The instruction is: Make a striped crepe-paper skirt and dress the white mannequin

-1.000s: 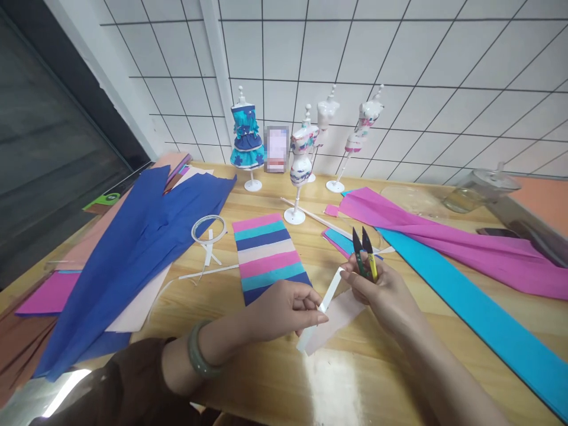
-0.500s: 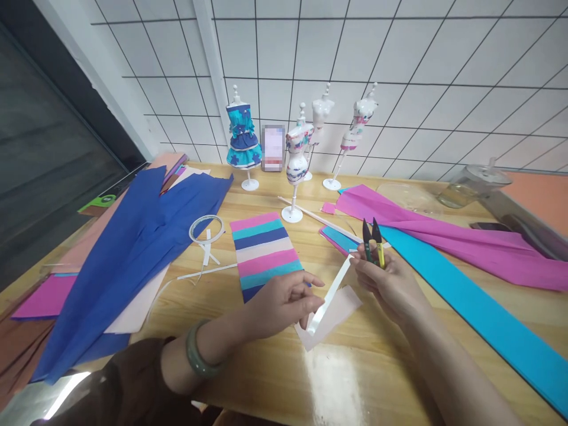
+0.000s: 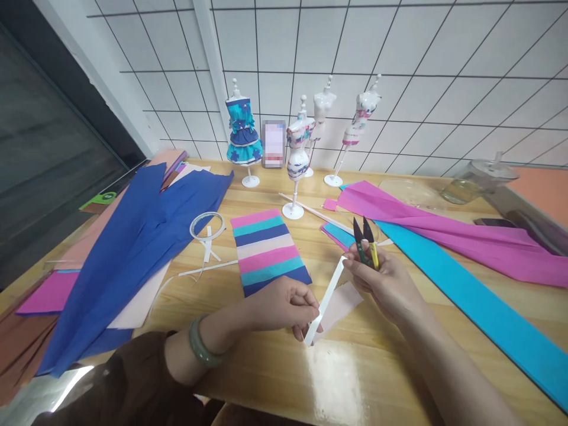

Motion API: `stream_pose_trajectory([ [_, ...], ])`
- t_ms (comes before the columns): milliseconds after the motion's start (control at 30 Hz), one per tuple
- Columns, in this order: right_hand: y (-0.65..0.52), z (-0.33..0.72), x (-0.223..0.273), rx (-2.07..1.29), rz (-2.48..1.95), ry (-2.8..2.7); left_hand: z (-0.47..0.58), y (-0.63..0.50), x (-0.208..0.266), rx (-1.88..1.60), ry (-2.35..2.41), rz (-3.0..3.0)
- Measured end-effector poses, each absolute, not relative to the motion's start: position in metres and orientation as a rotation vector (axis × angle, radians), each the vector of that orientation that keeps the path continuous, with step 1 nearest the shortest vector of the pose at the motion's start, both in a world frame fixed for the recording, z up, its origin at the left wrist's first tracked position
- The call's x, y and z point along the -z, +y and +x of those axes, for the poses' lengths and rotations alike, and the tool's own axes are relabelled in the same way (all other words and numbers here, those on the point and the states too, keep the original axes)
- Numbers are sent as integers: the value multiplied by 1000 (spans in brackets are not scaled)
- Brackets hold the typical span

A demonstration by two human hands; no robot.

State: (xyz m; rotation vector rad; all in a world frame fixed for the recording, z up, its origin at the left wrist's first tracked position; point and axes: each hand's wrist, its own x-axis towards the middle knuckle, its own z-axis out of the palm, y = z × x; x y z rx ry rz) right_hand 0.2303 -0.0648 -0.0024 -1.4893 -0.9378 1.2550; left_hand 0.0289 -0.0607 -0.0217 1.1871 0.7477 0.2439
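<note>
Strip (image 3: pixel 332 286) slants over glossy wooden tabletop (image 3: pixel 266 373) before white tiles (image 3: pixel 275 41).

Open table (image 3: pixel 377 367) lies nearside of the white strip (image 3: pixel 331 290); beyond it the front mannequin (image 3: pixel 298 163) stands in the way

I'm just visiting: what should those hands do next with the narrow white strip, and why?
Probably lower the white strip onto the pale pink piece. The left hand pinches it near the lower end, the right hand grips its top while also holding the snips, and the piece lies close by. Whether they already touch is hard to tell.
</note>
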Motion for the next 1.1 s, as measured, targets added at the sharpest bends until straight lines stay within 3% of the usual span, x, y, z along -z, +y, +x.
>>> stream_pose_trajectory([
  [233,-66,226,6,-1272,-1471,-968,30,-60,21,-149,715,1164],
  [433,-63,227,3,-1637,-1251,-764,28,-61,26,-189,674,1145],
  [600,-57,239,4,-1661,-1201,-594,27,-61,20,-165,610,1083],
  [1100,-88,196,15,-1657,-1392,-965,23,-38,11,-1013,927,861],
])
